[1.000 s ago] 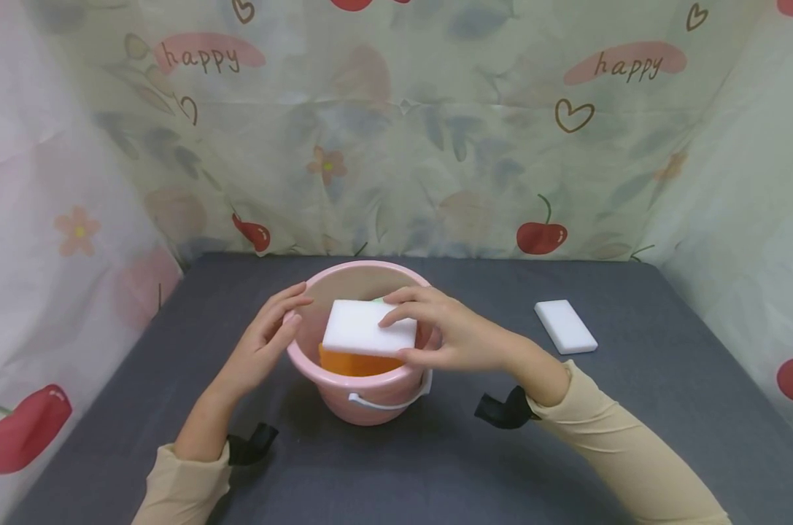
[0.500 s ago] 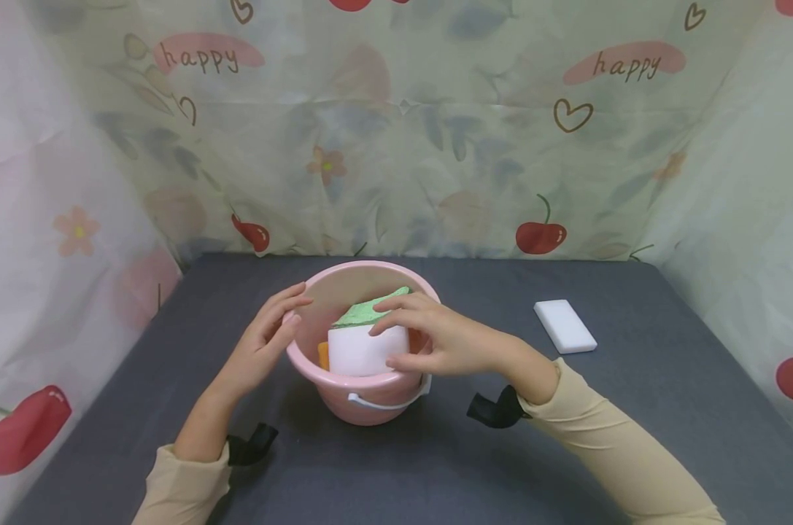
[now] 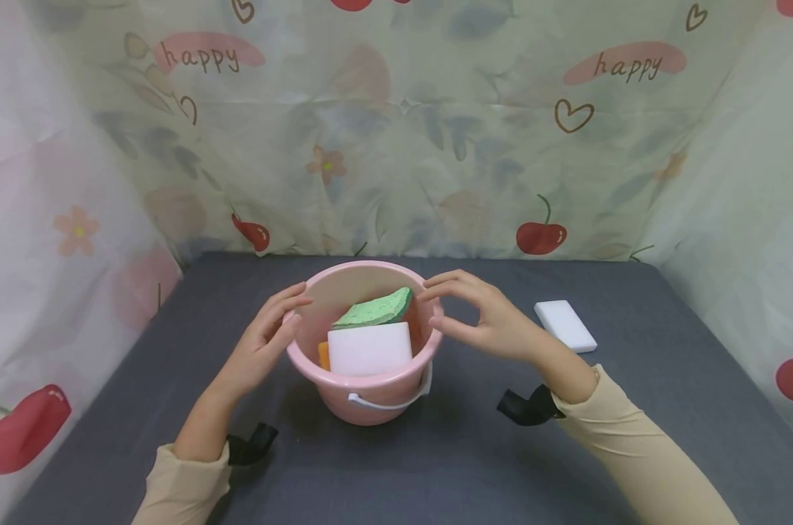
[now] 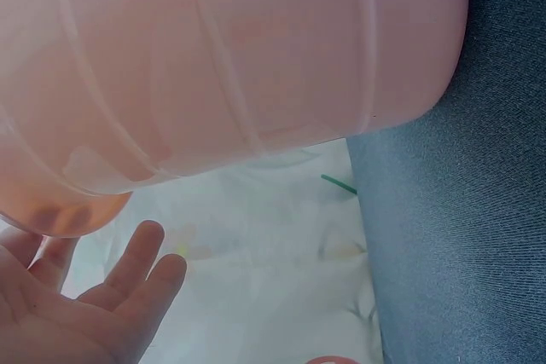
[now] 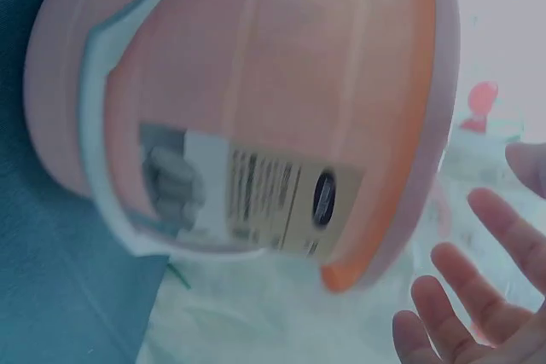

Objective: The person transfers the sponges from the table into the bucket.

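Observation:
A pink bucket (image 3: 370, 399) stands upright on the dark table. Inside it, a white sponge block (image 3: 370, 350) leans at the front, with a green sponge (image 3: 375, 309) tilted behind it. An orange thing (image 3: 323, 355) shows only in part, mostly hidden by the white block. At the bucket's left rim my left hand (image 3: 254, 346) rests its thumb and fingertips, the fingers loosely spread. My right hand (image 3: 494, 321), holding nothing, hovers by the right rim with fingers apart; the right wrist view shows a gap between these fingers and the rim.
A second white sponge block (image 3: 565, 326) lies flat on the table (image 3: 449, 467), right of my right hand. The bucket's pale handle (image 3: 389, 403) hangs down at its front. Patterned cloth (image 3: 403, 146) stands behind the table and at both sides.
My right hand lowered the white sponge block into the bucket, let go of it and moved right to the rim. The green sponge came into sight. The left hand stayed put.

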A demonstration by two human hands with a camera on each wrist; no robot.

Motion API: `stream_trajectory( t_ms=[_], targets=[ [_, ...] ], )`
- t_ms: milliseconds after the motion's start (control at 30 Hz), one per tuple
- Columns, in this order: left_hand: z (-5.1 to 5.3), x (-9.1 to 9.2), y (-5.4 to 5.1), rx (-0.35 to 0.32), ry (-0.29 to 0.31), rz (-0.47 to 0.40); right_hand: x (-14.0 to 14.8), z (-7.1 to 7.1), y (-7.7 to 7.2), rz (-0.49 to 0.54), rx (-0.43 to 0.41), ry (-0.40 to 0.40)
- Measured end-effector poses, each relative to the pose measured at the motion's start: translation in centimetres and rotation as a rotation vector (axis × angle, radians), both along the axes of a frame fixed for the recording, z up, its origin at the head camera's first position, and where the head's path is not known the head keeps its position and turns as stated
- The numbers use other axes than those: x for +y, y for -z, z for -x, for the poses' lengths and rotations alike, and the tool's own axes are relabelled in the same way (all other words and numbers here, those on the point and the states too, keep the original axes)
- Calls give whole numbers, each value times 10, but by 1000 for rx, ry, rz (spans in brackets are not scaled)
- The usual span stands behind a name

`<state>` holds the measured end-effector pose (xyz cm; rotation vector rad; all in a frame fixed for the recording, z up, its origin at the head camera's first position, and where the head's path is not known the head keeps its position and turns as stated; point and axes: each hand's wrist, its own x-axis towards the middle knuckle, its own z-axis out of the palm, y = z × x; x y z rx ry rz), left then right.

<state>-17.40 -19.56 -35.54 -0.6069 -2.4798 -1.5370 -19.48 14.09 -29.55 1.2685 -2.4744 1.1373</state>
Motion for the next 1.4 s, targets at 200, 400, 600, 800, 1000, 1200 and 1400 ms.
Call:
stream_trajectory(
  t_ms=[200, 400, 600, 800, 1000, 1200, 1400],
  targets=[
    [0, 0, -1, 9, -2, 8, 23, 11, 9, 72, -74, 171],
    [-1, 0, -1, 8, 0, 9, 47, 26, 21, 81, -112, 284],
    [0, 0, 1, 20, 7, -8, 73, 41, 37, 11, -201, 378],
    [0, 0, 1, 10, 6, -2, 103, 55, 53, -76, -288, 523],
    [0, 0, 0, 6, 3, 8, 128, 62, 69, -156, -393, 666],
    [0, 0, 0, 8, 2, 8, 143, 62, 82, -216, -468, 746],
    [0, 0, 0, 12, 2, 6, 151, 61, 91, -301, -534, 821]
  ],
)
